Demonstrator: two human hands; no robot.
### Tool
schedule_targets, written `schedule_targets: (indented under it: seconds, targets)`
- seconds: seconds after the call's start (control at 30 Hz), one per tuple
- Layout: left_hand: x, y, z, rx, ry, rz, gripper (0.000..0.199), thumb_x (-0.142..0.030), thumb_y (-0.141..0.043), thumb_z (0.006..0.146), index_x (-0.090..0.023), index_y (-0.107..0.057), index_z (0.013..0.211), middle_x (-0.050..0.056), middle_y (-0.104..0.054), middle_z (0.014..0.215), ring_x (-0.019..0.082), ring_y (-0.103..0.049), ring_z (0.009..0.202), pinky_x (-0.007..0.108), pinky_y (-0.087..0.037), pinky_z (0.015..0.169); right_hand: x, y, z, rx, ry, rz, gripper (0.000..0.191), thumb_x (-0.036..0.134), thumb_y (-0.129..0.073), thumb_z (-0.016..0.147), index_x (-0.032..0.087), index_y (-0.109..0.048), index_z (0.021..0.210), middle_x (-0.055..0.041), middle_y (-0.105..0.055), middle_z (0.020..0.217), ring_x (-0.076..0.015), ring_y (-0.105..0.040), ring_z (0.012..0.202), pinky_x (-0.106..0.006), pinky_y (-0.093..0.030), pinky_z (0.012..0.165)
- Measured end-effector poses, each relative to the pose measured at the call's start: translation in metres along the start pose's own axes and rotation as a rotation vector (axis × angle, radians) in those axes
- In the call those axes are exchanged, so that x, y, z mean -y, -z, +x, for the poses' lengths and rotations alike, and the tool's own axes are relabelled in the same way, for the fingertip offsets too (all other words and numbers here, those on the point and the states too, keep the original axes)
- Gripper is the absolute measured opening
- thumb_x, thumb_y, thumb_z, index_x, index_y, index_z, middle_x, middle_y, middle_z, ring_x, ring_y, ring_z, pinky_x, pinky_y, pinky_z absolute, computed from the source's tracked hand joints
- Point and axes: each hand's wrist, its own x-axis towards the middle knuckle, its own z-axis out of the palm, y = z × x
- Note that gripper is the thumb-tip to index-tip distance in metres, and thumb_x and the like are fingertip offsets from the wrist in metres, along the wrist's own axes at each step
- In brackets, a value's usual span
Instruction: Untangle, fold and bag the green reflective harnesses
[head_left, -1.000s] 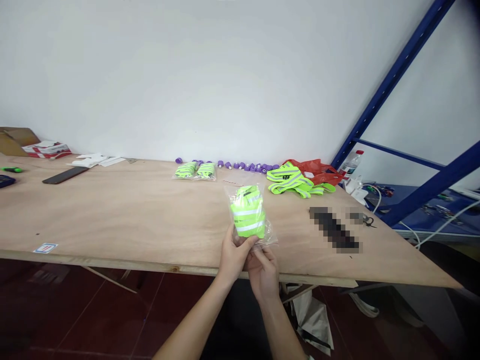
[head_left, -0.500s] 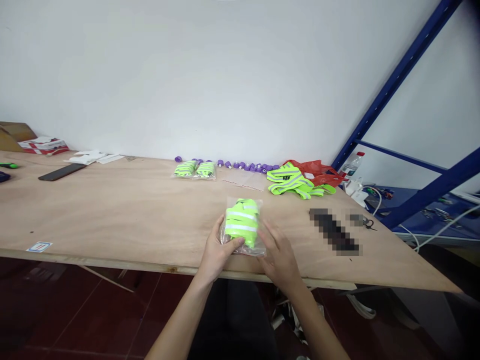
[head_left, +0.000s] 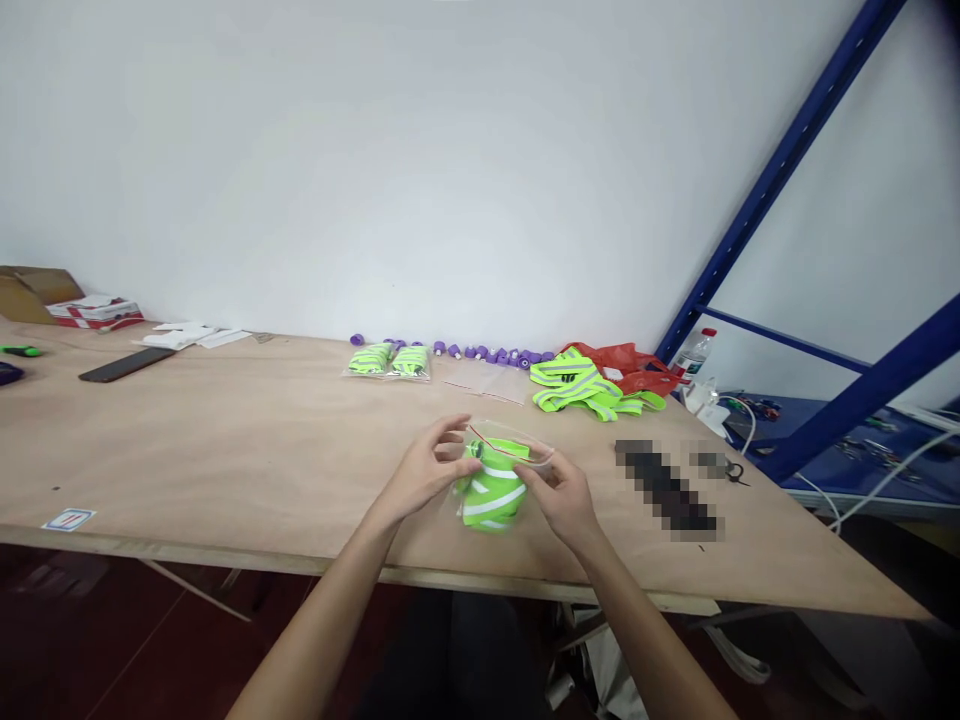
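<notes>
A clear plastic zip bag point(head_left: 495, 490) holds a folded neon-green reflective vest and rests upright on the plywood table point(head_left: 225, 450) near its front edge. My left hand point(head_left: 427, 470) pinches the bag's top edge on the left side. My right hand point(head_left: 562, 495) pinches the same top edge on the right side. A red line runs along the bag's mouth between my fingers.
Two bagged vests point(head_left: 390, 360) lie further back, with several purple caps point(head_left: 487, 353) along the wall. Loose green vests point(head_left: 585, 382) and a red bag point(head_left: 630, 362) sit to the right. A black bar point(head_left: 116, 365) and papers lie at left; blue shelving point(head_left: 825, 400) stands at right.
The bag was turned over on the table, its mouth now upward. Both hands moved from its sides to grip its top edge. The view tilted slightly.
</notes>
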Motion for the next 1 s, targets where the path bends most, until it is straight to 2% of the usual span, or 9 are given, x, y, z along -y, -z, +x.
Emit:
schedule_targets:
  seconds: [0.07, 0.13, 0.2, 0.3, 0.47, 0.63, 0.77, 0.87, 1.0]
  targets:
    - [0.01, -0.006, 0.019, 0.098, 0.037, -0.039, 0.048, -0.047, -0.079, 0.074, -0.015, -0.072, 0.109, 0.01, -0.072, 0.104, 0.021, -0.066, 0.089, 0.028, -0.051, 0.074, 0.001, -0.006, 0.012, 0.037, -0.048, 0.118, 0.038, 0.042, -0.076, 0.078, 0.021, -0.07, 0.109, -0.0089, -0.077, 0.103, -0.0255, -0.072, 0.09, -0.036, -0.06, 0.075]
    - [0.02, -0.009, 0.035, 0.073, 0.064, -0.047, 0.044, -0.052, -0.077, 0.074, -0.013, -0.075, 0.092, 0.008, -0.073, 0.088, 0.019, -0.064, 0.077, 0.027, -0.048, 0.066, -0.002, -0.011, 0.022, 0.069, -0.103, 0.203, 0.041, 0.046, -0.079, 0.074, 0.021, -0.069, 0.105, -0.0081, -0.076, 0.101, -0.0246, -0.071, 0.088, -0.035, -0.059, 0.074]
    - [0.027, -0.009, 0.047, 0.03, 0.059, -0.058, 0.044, -0.055, -0.078, 0.071, -0.012, -0.075, 0.083, 0.005, -0.071, 0.077, 0.017, -0.061, 0.07, 0.025, -0.045, 0.063, -0.01, -0.013, 0.032, 0.073, -0.178, 0.257, 0.043, 0.053, -0.08, 0.07, 0.021, -0.069, 0.097, -0.0072, -0.076, 0.093, -0.0235, -0.07, 0.081, -0.033, -0.058, 0.068]
    - [0.035, -0.005, 0.062, 0.044, 0.043, -0.083, 0.046, -0.059, -0.077, 0.071, -0.013, -0.074, 0.073, 0.003, -0.067, 0.068, 0.014, -0.056, 0.063, 0.024, -0.041, 0.06, -0.024, -0.014, 0.047, 0.049, -0.271, 0.35, 0.046, 0.06, -0.08, 0.067, 0.02, -0.071, 0.086, -0.0059, -0.075, 0.084, -0.0223, -0.069, 0.074, -0.032, -0.057, 0.064]
    - [0.046, 0.001, 0.081, -0.007, 0.091, -0.155, 0.058, -0.069, -0.073, 0.069, -0.013, -0.064, 0.053, 0.0, -0.053, 0.049, 0.01, -0.043, 0.048, 0.024, -0.031, 0.051, -0.044, -0.018, 0.072, 0.063, -0.384, 0.473, 0.045, 0.056, -0.086, 0.061, 0.019, -0.075, 0.084, -0.0067, -0.076, 0.081, -0.0236, -0.069, 0.071, -0.034, -0.057, 0.065]
    - [0.061, 0.005, 0.088, -0.073, 0.111, -0.212, 0.056, -0.067, -0.077, 0.066, -0.012, -0.068, 0.061, 0.002, -0.057, 0.054, 0.011, -0.046, 0.05, 0.024, -0.033, 0.051, -0.063, -0.025, 0.086, 0.067, -0.376, 0.455, 0.047, 0.061, -0.086, 0.058, 0.019, -0.074, 0.074, -0.0043, -0.073, 0.072, -0.021, -0.066, 0.064, -0.031, -0.055, 0.059]
    - [0.072, 0.01, 0.086, -0.114, 0.127, -0.248, 0.047, -0.058, -0.08, 0.069, -0.012, -0.075, 0.075, 0.005, -0.067, 0.069, 0.013, -0.055, 0.061, 0.024, -0.04, 0.058, -0.076, -0.026, 0.081, 0.045, -0.422, 0.503, 0.043, 0.06, -0.082, 0.065, 0.019, -0.07, 0.072, -0.0021, -0.07, 0.07, -0.0181, -0.063, 0.062, -0.029, -0.054, 0.059]
    - [0.077, 0.012, 0.086, -0.117, 0.133, -0.258, 0.044, -0.055, -0.079, 0.071, -0.012, -0.077, 0.078, 0.006, -0.069, 0.074, 0.015, -0.057, 0.065, 0.025, -0.043, 0.059, -0.079, -0.025, 0.076, 0.019, -0.458, 0.529, 0.039, 0.053, -0.083, 0.067, 0.019, -0.068, 0.075, -0.0005, -0.068, 0.072, -0.0162, -0.063, 0.062, -0.027, -0.054, 0.057]
    - [0.083, 0.012, 0.086, -0.13, 0.195, -0.29, 0.045, -0.055, -0.08, 0.07, -0.011, -0.075, 0.08, 0.005, -0.068, 0.07, 0.014, -0.057, 0.06, 0.025, -0.042, 0.055, -0.076, -0.022, 0.074, -0.048, -0.463, 0.512, 0.04, 0.052, -0.084, 0.065, 0.019, -0.063, 0.072, 0.0019, -0.063, 0.065, -0.0123, -0.057, 0.053, -0.023, -0.048, 0.049]
